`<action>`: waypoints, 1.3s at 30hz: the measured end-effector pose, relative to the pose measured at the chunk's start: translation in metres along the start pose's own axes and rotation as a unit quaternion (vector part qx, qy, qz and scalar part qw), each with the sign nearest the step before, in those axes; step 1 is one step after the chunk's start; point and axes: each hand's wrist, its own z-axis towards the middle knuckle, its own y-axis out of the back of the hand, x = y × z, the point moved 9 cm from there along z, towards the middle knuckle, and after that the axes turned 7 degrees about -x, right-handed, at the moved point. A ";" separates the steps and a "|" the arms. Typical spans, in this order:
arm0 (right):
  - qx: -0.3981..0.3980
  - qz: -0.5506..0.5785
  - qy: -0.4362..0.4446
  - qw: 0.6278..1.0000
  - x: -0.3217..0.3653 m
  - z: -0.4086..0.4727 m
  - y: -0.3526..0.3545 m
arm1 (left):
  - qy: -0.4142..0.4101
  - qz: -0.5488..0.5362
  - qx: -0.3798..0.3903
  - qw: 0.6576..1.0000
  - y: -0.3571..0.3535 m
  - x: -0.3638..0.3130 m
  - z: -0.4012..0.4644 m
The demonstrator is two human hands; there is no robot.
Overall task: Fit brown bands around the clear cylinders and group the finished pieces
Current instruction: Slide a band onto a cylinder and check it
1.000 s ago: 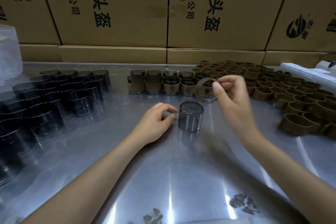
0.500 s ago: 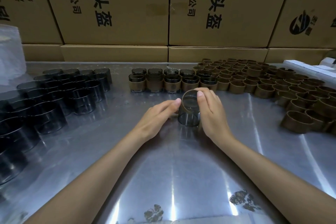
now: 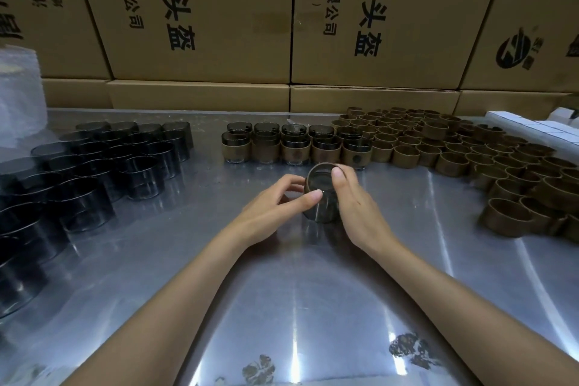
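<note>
I see my right hand (image 3: pixel 354 207) bring the brown band (image 3: pixel 316 180) down from mid-frame onto the clear cylinder (image 3: pixel 322 210), and my left hand (image 3: pixel 275 207) closes in to grip it.

Steel table (image 3: pixel 282 291): bare cylinders (image 3: pixel 94 166) left, banded pieces (image 3: pixel 294 147) centre, brown bands (image 3: pixel 470 150) right.

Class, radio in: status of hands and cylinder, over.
Left hand and right hand both gripping cylinder. Brown band around its upper part. Nothing obstructing.
</note>
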 end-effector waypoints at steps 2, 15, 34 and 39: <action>0.055 0.009 -0.029 0.998 -0.005 -0.002 -0.009 | 0.008 -0.019 0.002 1.000 0.001 0.003 0.001; 0.083 0.194 -0.076 0.975 0.001 -0.004 -0.017 | -0.002 -0.046 0.026 0.999 -0.029 -0.016 -0.003; 0.056 0.421 -0.129 0.896 0.014 -0.012 -0.012 | 0.078 -0.252 -0.074 0.962 -0.022 -0.009 -0.005; 0.038 0.445 -0.144 0.883 0.010 -0.012 -0.010 | 0.077 -0.258 -0.092 0.959 -0.022 -0.008 -0.006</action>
